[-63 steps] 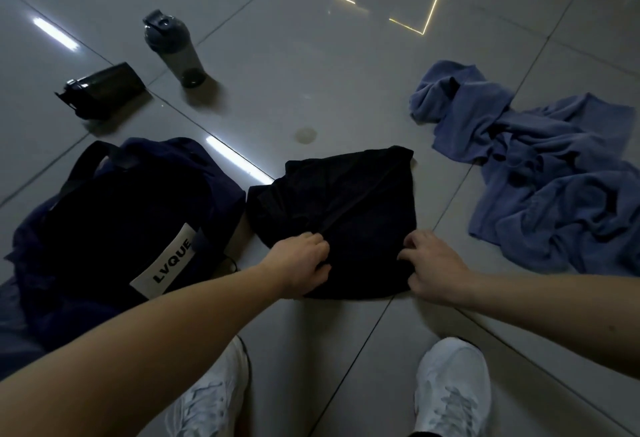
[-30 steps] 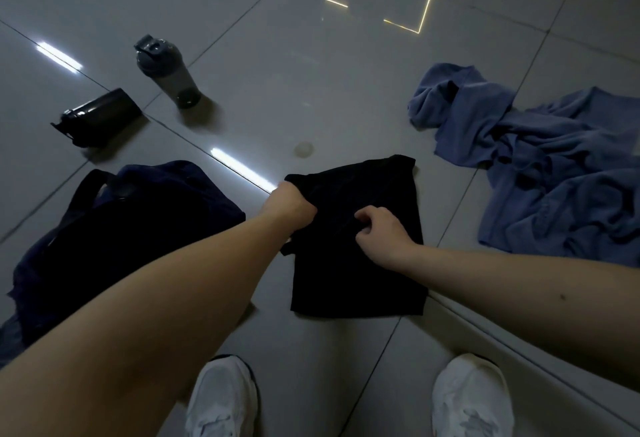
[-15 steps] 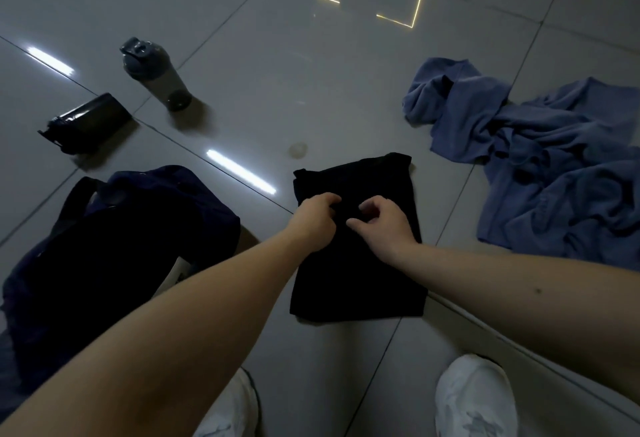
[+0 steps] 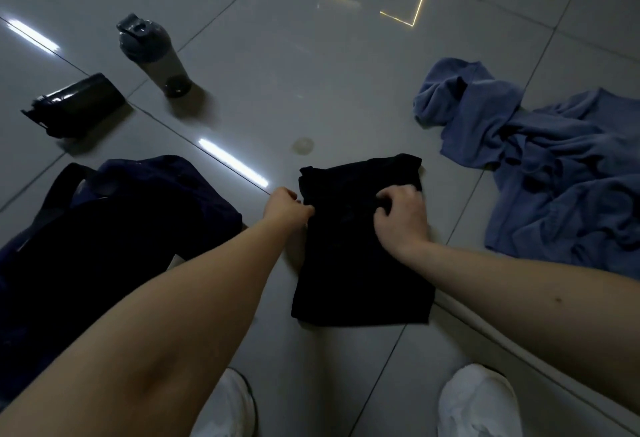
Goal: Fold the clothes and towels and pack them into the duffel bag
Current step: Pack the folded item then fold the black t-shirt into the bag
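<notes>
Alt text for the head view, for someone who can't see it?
The left hand and right hand grip a folded black garment on the tiled floor. A navy duffel bag lies left, crumpled blue cloth right, a grey bottle beyond.

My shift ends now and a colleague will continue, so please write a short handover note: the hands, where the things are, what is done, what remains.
Left hand: its grip pinches the left edge of the black folded cloth garment.
Right hand: curled fingers hold the garment's upper right part.
The garment lies on the grey tiled floor, between the dark navy fabric duffel bag and the crumpled blue towelling heap.
Done: the black garment is folded to a narrow rectangle.
Left: finish that fold and pack it into the bag, then fold and pack the blue heap.
</notes>
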Demonstrator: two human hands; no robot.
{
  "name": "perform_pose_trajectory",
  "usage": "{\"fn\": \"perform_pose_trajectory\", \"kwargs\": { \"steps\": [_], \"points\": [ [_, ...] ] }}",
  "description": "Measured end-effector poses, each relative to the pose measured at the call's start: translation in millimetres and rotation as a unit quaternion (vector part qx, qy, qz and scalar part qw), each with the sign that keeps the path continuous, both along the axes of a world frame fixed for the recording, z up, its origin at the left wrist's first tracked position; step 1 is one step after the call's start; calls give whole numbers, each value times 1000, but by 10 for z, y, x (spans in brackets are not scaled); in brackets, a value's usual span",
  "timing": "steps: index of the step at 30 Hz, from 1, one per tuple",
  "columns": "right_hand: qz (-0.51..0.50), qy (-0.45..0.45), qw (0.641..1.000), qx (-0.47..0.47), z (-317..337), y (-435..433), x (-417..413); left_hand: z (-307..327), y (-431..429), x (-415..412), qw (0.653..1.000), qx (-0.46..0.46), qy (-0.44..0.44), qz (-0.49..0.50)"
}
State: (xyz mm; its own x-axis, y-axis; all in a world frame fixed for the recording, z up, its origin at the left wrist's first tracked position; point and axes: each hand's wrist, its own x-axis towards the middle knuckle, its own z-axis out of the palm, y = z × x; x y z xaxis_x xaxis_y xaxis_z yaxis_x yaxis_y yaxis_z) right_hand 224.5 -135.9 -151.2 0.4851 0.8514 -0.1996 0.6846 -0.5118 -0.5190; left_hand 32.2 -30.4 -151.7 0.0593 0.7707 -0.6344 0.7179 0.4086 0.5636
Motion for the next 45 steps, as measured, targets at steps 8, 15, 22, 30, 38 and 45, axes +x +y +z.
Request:
{"fn": "perform_pose_trajectory", "kwargs": {
  "steps": [8,15,22,30,38,45],
  "points": [
    [-229,85,962,-121,-30,453,525,39,222,153,991,-88,-98,-3],
    [-195,202,951,-129,-32,511,670,115,267,282,993,-55,-100,-40],
    [20,148,989,1,370,64,756,401,42,56,967,121,-158,-162],
    [429,-111,889,116,150,-865,747,122,-453,-601,745,378,-34,-548],
    [477,-196,857,13,1,-1066,775,91,-668,-802,668,393,85,-626],
    [470,-53,875,99,151,-949,365,132,-1037,-373,718,418,21,-556]
  ]
}}
